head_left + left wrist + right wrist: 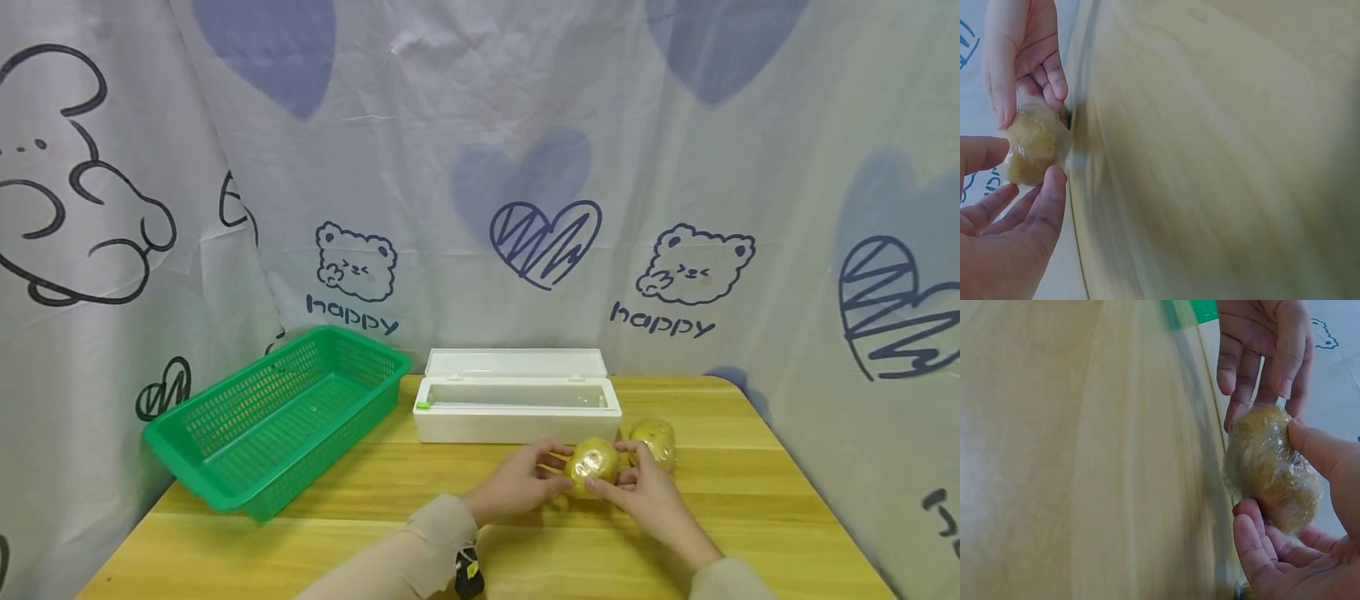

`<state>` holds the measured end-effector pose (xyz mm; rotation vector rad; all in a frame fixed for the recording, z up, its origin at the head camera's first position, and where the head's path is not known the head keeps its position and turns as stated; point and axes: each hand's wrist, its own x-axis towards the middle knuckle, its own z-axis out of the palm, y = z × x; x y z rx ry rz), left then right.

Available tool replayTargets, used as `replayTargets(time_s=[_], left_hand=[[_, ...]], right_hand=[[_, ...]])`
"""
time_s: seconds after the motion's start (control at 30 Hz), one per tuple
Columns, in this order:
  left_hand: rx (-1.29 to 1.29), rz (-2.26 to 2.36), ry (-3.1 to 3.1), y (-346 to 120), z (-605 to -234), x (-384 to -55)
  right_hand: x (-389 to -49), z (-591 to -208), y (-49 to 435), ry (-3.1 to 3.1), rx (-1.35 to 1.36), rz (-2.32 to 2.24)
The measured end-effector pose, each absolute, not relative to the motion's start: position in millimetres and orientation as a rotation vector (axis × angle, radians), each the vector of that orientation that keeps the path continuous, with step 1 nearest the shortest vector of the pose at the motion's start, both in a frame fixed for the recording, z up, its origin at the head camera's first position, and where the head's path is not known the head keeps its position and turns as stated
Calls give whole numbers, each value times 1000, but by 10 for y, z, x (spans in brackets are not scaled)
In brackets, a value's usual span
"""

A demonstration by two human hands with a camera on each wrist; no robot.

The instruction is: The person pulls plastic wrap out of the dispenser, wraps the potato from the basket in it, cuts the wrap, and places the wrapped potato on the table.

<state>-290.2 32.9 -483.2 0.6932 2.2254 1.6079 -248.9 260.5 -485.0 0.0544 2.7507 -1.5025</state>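
Observation:
A yellow potato (592, 467) in shiny clear plastic film is held just above the table, between both hands. My left hand (521, 482) holds its left end, with thumb and fingertips on the film in the left wrist view. On the other side my right hand (651, 498) pinches the potato between thumb and fingers, as the right wrist view (1272, 465) of the wrapped potato shows. Behind the right hand lies a second film-wrapped potato (656, 442), partly covered by the fingers. A white cling film dispenser (480, 427) with its lid up and a green slider stands just beyond the hands.
A green perforated plastic basket (281, 479) stands at the table's left side. The wooden table (360, 533) ends at the back against a white curtain (442, 167) printed with hearts and bears. A small black object (469, 573) hangs at the left sleeve.

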Motion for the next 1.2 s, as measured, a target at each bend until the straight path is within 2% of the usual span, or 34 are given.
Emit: replayTargets(time_s=[0.4, 1.2], left_hand=[[695, 1454, 2393, 504, -4901, -3033], [651, 1459, 2458, 617, -4926, -3052]], right_hand=[[-2573, -4930, 2613, 2894, 79, -1316], [-2556, -4746, 2635, 2978, -16, -1155]])
